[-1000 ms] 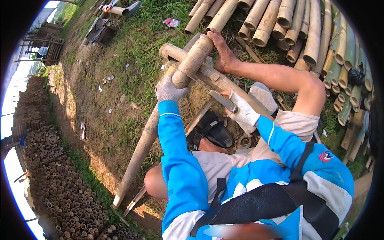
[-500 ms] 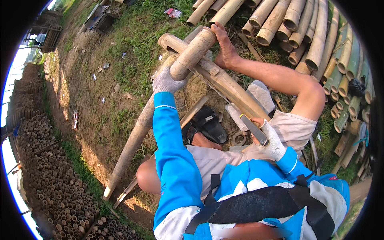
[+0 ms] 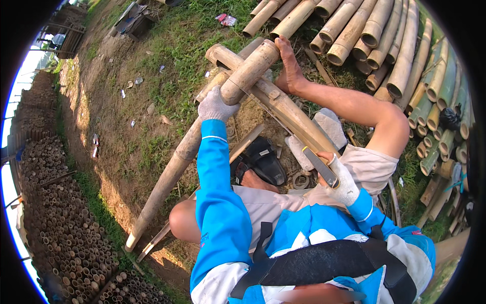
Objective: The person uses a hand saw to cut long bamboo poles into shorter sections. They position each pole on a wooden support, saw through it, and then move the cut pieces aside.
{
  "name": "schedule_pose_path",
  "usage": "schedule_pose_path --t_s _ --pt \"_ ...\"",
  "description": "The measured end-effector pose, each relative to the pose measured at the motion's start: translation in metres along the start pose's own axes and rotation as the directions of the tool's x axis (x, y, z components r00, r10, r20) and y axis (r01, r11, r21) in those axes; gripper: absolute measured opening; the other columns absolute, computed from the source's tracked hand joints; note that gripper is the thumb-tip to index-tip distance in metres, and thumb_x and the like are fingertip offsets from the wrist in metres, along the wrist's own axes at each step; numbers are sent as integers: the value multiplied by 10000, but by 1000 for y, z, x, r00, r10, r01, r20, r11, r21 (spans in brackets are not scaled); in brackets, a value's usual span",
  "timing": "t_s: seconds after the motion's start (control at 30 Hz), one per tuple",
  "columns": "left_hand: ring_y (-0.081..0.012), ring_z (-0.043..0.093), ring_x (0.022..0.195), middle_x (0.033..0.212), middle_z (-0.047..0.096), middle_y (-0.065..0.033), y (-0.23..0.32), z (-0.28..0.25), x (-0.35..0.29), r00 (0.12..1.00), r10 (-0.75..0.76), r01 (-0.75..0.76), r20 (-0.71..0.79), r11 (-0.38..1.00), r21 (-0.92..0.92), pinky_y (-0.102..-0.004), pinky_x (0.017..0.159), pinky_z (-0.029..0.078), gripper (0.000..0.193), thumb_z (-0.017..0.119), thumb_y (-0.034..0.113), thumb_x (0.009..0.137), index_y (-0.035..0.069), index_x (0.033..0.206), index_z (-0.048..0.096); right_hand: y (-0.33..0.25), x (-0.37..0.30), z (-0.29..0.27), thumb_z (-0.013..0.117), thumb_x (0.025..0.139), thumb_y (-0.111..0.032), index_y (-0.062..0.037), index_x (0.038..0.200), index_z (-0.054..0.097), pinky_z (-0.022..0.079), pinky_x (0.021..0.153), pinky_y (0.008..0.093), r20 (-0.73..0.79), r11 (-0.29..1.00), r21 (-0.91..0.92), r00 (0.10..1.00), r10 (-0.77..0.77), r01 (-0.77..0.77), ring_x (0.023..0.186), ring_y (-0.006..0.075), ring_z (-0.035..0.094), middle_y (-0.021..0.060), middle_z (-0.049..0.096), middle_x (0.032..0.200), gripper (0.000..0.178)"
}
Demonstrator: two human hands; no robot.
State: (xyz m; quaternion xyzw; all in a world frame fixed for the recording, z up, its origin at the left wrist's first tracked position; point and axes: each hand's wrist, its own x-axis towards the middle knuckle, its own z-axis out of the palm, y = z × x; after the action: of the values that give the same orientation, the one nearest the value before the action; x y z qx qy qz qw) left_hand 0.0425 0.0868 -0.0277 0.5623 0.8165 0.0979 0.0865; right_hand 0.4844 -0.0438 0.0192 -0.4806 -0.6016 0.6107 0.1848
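Note:
My left hand (image 3: 217, 105), in a pale knit glove, is wrapped round a thick bamboo pole (image 3: 185, 149) that slants from upper middle to lower left. The pole rests across bamboo supports (image 3: 298, 116). My right hand (image 3: 341, 177), gloved with some fingertips bare, grips the grey, yellow-edged handle of a handsaw (image 3: 320, 166). Its thin blade runs up and left to the pole, beside my left hand; whether the teeth are inside a cut cannot be made out. My bare right foot (image 3: 287, 71) is against the pole's upper end.
Cut bamboo poles (image 3: 349, 38) are piled at upper right. Upright bamboo pieces (image 3: 76, 233) stand packed at lower left. Pale stones (image 3: 329, 126), a bamboo ring (image 3: 300, 180) and a black sandal (image 3: 266, 162) on my left foot lie near the supports. Litter dots the grass.
The whole view has shifted slightly. The saw's handle has moved a little back toward me along the blade's line. My left hand keeps its grip on the pole.

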Motion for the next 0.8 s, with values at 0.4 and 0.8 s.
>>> schedule_pose_path --t_s 0.4,0.8 --pt "-346 765 1231 1336 779 -156 15 -5 -14 994 -99 97 43 994 44 -488 1057 609 897 961 582 671 155 1413 693 -5 267 100 814 922 -116 -129 1428 522 586 965 465 0 901 -231 926 -377 367 1127 425 719 219 710 1240 585" --pt "-365 775 1169 1298 776 -164 12 11 -17 991 -91 93 -99 996 15 -505 1016 623 844 979 536 677 173 1384 697 -1 253 98 818 899 -122 -99 1496 514 573 1055 462 42 955 -150 966 -254 257 1234 447 693 246 663 1376 671"
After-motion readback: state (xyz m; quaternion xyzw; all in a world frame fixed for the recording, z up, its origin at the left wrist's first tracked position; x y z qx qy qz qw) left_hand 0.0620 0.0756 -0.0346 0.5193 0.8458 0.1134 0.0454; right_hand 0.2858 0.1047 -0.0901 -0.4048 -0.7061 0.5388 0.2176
